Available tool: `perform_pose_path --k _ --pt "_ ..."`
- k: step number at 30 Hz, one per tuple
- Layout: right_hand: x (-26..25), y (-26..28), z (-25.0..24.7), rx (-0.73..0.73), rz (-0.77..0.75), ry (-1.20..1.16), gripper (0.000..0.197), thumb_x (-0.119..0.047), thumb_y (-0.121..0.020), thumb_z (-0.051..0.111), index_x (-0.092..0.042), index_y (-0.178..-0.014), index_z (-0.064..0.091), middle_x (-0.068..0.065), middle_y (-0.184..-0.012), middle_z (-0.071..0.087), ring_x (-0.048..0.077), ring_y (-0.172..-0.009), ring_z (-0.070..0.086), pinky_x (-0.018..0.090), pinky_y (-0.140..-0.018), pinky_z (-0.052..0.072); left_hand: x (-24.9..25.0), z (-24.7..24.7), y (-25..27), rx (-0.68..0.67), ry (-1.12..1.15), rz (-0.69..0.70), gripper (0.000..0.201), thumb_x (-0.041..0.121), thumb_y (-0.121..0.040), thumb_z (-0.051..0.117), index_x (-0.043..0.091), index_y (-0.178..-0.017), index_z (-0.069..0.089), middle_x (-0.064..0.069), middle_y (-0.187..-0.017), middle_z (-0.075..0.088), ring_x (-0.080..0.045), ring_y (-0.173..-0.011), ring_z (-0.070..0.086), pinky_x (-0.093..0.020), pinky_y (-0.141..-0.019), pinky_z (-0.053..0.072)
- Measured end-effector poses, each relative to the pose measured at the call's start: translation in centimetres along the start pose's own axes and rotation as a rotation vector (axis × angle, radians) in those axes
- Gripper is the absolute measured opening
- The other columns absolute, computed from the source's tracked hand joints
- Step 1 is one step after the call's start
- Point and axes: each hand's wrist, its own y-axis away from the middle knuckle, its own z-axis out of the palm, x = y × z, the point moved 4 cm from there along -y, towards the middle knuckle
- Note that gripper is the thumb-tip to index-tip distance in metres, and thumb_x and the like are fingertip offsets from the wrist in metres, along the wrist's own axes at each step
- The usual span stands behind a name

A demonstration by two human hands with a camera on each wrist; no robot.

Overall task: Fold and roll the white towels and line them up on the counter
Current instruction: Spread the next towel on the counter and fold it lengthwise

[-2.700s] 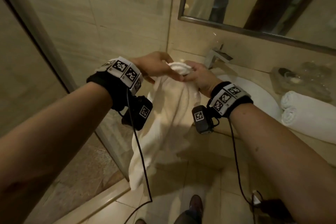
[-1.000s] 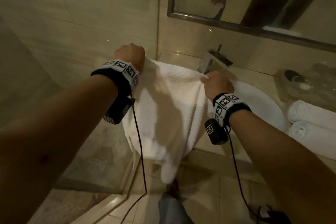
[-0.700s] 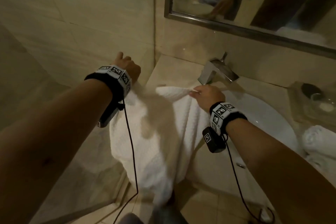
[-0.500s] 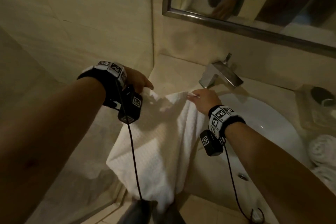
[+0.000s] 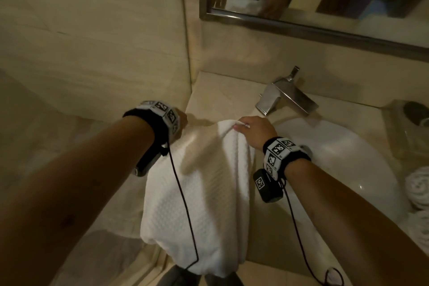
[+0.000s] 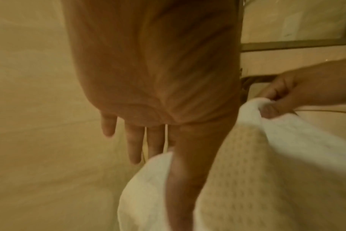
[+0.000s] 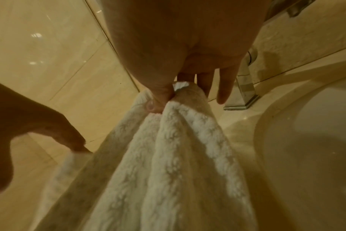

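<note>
Two rolled towels [image 5: 417, 189] already lie far right on the bench [image 5: 222, 93], while the right hand [image 5: 254, 131] pinches an unfolded towel [image 5: 197, 204] and the left hand [image 6: 148, 109] hangs open-fingered.

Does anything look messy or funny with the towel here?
Yes. The white towel is bunched up, not flat: most of it hangs off the counter edge toward the floor. Only the right hand pinches a corner; the left hand is flat with fingers straight.
</note>
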Motion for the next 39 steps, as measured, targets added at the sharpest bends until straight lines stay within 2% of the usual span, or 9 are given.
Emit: perform_pose_path --k 3,7,9,12,17,21,26,33,39 --pt "0.2 -0.1 0.3 -0.014 -0.010 -0.005 0.030 -0.041 -0.097 0.049 -0.013 -0.095 0.061 0.012 -0.092 0.066 0.031 -0.089 0.059 0.038 -0.080 0.049 1.4 1.1 -0.6 0.017 0.040 0.017 0.050 0.036 -0.082 0.071 0.017 -0.124 0.055 -0.003 -0.129 0.053 -0.025 -0.125 0.048 -0.042 -0.106 0.031" --pt "1.8 -0.4 0.4 -0.110 0.094 -0.032 0.026 -0.043 -0.095 0.052 -0.018 -0.096 0.059 0.007 -0.094 0.064 0.028 -0.095 0.058 0.032 -0.080 0.043 -0.5 0.3 -1.7 0.208 0.197 -0.050 0.019 0.022 -0.086 0.059 0.010 -0.099 0.064 -0.005 -0.090 0.060 -0.027 -0.088 0.064 -0.034 -0.077 0.054" --pt "2.3 -0.5 0.1 -0.184 0.209 -0.096 0.014 -0.030 -0.081 0.066 -0.018 -0.087 0.060 0.005 -0.090 0.063 0.027 -0.093 0.059 0.032 -0.077 0.045 -0.9 -0.8 -1.3 0.253 0.229 -0.061 0.015 0.014 -0.087 0.056 0.008 -0.098 0.065 -0.004 -0.075 0.052 -0.028 -0.077 0.061 -0.030 -0.067 0.050" --pt "2.6 -1.0 -0.4 -0.345 0.277 -0.050 0.035 -0.003 -0.064 0.056 -0.006 -0.096 0.066 0.016 -0.099 0.066 0.035 -0.100 0.060 0.035 -0.077 0.049 -0.5 -2.2 -1.4 0.293 0.152 -0.055 0.014 0.012 -0.088 0.058 0.005 -0.095 0.067 -0.003 -0.062 0.042 -0.027 -0.069 0.057 -0.028 -0.062 0.046" --pt "4.4 -2.9 -1.1 -0.280 0.301 0.351 0.029 -0.020 -0.086 0.062 -0.004 -0.110 0.068 0.013 -0.113 0.066 0.028 -0.105 0.061 0.029 -0.086 0.050 -0.7 -3.6 -3.2 0.361 0.120 -0.072 0.019 0.011 -0.089 0.058 0.006 -0.105 0.067 -0.009 -0.095 0.063 -0.028 -0.093 0.063 -0.029 -0.065 0.045" --pt "3.6 -4.0 -0.9 -0.102 0.221 0.538 0.027 -0.031 -0.096 0.051 -0.015 -0.115 0.062 0.010 -0.120 0.061 0.029 -0.111 0.056 0.036 -0.089 0.048 -1.2 -4.3 -4.6 0.412 0.030 -0.151 0.027 0.014 -0.096 0.048 0.004 -0.119 0.058 -0.012 -0.122 0.050 -0.031 -0.118 0.043 -0.035 -0.085 0.045" --pt "2.2 -6.5 -2.6 0.115 0.135 0.672 0.026 -0.020 -0.100 0.045 -0.015 -0.112 0.067 0.011 -0.115 0.062 0.029 -0.104 0.060 0.036 -0.082 0.047 -1.3 -5.5 -5.7 0.492 0.008 -0.152 0.023 0.013 -0.097 0.044 0.008 -0.112 0.061 -0.010 -0.115 0.057 -0.029 -0.111 0.050 -0.032 -0.076 0.041" --pt "1.4 -9.0 -2.5 0.121 0.121 0.626 0.026 -0.009 -0.099 0.042 -0.010 -0.109 0.065 0.014 -0.111 0.064 0.034 -0.103 0.060 0.038 -0.081 0.048 -2.0 -7.4 -7.4 0.541 0.355 -0.197 0.018 0.005 -0.096 0.044 0.000 -0.112 0.052 -0.019 -0.106 0.063 -0.035 -0.097 0.062 -0.035 -0.066 0.041" --pt "0.7 -10.0 -2.2 0.160 0.167 0.549 0.026 -0.003 -0.097 0.040 -0.004 -0.117 0.056 0.014 -0.119 0.055 0.033 -0.104 0.060 0.046 -0.087 0.050 -3.0 -7.5 -9.2 0.614 0.744 -0.324 0.026 0.003 -0.094 0.047 -0.004 -0.118 0.042 -0.027 -0.117 0.056 -0.043 -0.107 0.055 -0.043 -0.079 0.044"
